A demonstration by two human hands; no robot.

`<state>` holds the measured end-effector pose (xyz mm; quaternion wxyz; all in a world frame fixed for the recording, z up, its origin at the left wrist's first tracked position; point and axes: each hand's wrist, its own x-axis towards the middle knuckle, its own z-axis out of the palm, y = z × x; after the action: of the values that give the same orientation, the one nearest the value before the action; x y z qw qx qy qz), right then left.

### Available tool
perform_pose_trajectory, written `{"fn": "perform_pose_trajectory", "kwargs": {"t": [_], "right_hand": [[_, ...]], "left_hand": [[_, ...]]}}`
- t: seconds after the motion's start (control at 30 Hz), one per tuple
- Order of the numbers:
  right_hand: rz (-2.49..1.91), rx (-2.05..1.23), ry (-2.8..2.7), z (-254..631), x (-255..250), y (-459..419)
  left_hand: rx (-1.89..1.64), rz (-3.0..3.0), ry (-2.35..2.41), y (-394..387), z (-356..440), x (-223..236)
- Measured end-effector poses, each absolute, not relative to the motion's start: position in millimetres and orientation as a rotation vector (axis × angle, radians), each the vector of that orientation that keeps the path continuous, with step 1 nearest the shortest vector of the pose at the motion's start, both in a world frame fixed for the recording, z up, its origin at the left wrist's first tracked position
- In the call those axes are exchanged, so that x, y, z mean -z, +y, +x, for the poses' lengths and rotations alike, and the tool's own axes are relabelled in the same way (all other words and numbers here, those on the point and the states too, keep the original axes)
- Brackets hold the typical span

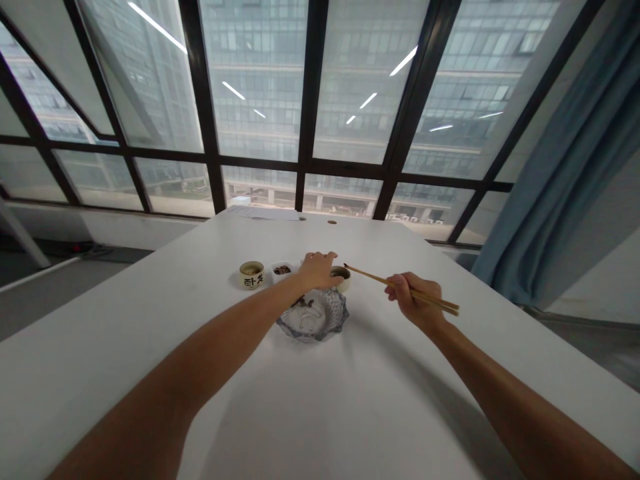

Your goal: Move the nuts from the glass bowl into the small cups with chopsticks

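Observation:
My right hand [413,297] is closed around a pair of wooden chopsticks [370,274]. Their tips pinch a small dark piece [346,266] just above a pale cup [344,283]. Around that cup's left side curls my left hand [319,270], thumb at the front and fingers toward the back, apparently steadying it. Below my left wrist sits a clear faceted glass bowl [313,323] with several dark bits [303,303] inside, partly covered by the forearm. To the left are a small white dish [276,275] of brown pieces and a cream cup [251,281] with black characters.
Everything stands on a white table [400,393]. Papers [263,213] lie at its far edge, near two round holes in the top. Beyond are dark-framed windows [260,80], and a blue curtain [555,173] hangs at the right.

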<state>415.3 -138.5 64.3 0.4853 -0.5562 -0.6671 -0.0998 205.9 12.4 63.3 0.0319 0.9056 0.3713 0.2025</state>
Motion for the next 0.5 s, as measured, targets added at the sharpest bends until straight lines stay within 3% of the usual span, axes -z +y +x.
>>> {"fn": "perform_pose_trajectory", "kwargs": {"t": [0.17,0.5], "right_hand": [[-1.347,0.216,-1.567,421.6,-66.7,-137.6],[-1.134,-0.127,-1.202,413.8,-75.4,-131.2]], "left_hand": [[-0.483,2.725,1.205,16.8,228.8,-60.2],[-0.664,2.772,1.012,6.7,222.3,-58.3]]}}
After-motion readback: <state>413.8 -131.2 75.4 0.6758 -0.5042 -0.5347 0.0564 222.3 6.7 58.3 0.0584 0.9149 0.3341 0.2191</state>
